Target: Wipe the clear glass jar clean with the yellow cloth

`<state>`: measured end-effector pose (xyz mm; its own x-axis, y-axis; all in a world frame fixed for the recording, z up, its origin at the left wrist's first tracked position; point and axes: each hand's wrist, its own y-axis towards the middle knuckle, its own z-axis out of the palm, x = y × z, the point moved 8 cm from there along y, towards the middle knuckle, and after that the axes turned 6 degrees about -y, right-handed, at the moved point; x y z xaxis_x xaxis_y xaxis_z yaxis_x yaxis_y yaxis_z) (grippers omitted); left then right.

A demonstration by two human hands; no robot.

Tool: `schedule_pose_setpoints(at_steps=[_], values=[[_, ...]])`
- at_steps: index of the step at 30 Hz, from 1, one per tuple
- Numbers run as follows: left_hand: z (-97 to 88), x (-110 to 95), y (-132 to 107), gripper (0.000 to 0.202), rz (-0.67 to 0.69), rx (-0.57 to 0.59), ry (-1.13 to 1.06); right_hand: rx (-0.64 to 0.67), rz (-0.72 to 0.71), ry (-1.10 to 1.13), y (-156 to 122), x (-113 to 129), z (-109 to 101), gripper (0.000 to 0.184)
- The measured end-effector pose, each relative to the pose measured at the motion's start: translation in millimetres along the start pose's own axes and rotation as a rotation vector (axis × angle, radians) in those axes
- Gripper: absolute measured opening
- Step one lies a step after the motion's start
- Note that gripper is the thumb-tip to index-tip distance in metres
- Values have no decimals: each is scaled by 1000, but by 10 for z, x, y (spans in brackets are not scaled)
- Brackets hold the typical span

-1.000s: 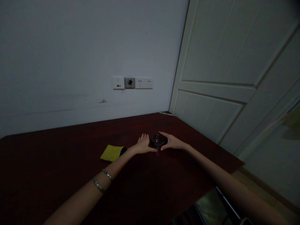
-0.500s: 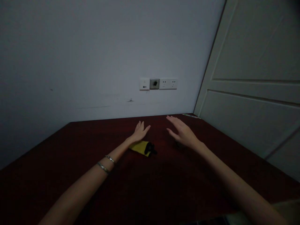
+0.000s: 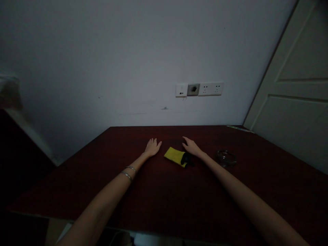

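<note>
Your pouch (image 3: pixel 175 156) is yellow, flat and roughly oblong, matte like cloth, with a dark piece (image 3: pixel 187 158) at its right end; the dim light hides what that is made of. It lies aslant on the table (image 3: pixel 153 191), a dark red-brown surface with a dull sheen. Right of the pouch sits a clear glass bowl (image 3: pixel 226 158), round and low. Beyond the pouch rises a pale, scuffed wall (image 3: pixel 128 51).

A second ago both your hands were around the bowl, with the pouch off to their left. Now the bowl stands free, and the pouch lies between your hands.

Your left hand (image 3: pixel 152 148), just left of the pouch, is palm down with fingers fanned a little and thumb well out; its grip is spread and holds nothing. Your right hand (image 3: pixel 192 148) is just beyond the pouch's dark end, thumb parted from the fingers, its grip partly spread around nothing. You cannot tell here whether it touches the pouch.
</note>
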<state>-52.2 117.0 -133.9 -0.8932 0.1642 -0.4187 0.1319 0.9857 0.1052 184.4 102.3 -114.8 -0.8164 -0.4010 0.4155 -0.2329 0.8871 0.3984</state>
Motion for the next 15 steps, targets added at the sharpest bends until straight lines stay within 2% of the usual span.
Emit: schedule_pose_setpoints(at_steps=[4, 15], values=[[46, -46, -50, 72, 30, 9, 61, 10, 22, -51, -80, -83, 105, 45], [125, -45, -126, 70, 53, 24, 110, 71, -6, -150, -187, -21, 143, 34]])
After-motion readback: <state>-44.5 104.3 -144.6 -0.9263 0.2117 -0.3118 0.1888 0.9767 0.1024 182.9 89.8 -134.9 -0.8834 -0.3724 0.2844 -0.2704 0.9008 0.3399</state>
